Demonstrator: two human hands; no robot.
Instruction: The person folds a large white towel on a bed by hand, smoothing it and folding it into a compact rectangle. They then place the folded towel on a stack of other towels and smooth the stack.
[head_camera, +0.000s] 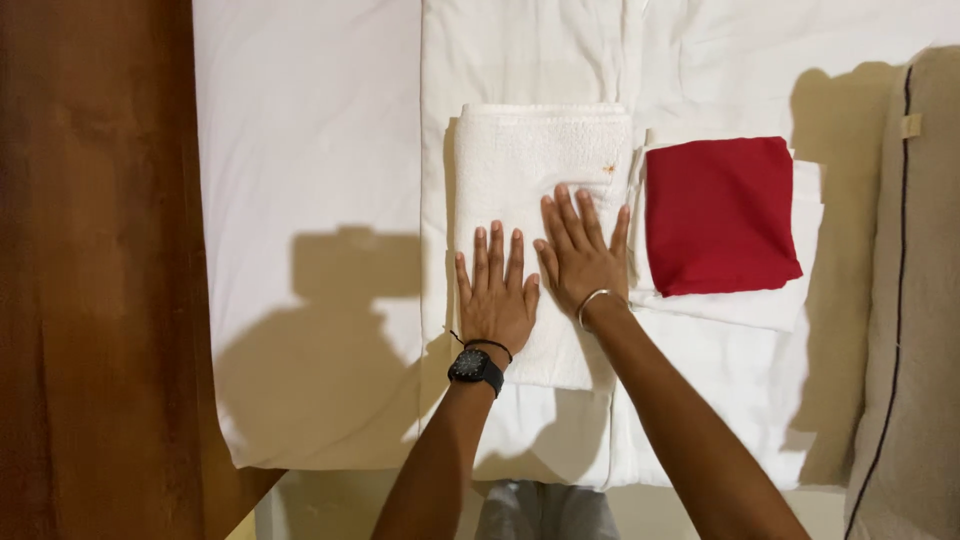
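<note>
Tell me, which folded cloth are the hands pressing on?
The folded white terry towel. Both the left hand and right hand lie flat on it; the folded red cloth lies untouched beside it.

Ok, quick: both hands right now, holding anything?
Left hand: open, flat on the folded white towel, holding nothing.
Right hand: open, flat on the same towel, holding nothing.

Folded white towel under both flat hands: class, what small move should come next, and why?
Probably slide both palms outward to smooth it. The left hand and right hand lie flat, side by side, on the folded white towel, which sits squared beside the folded red cloth.
</note>
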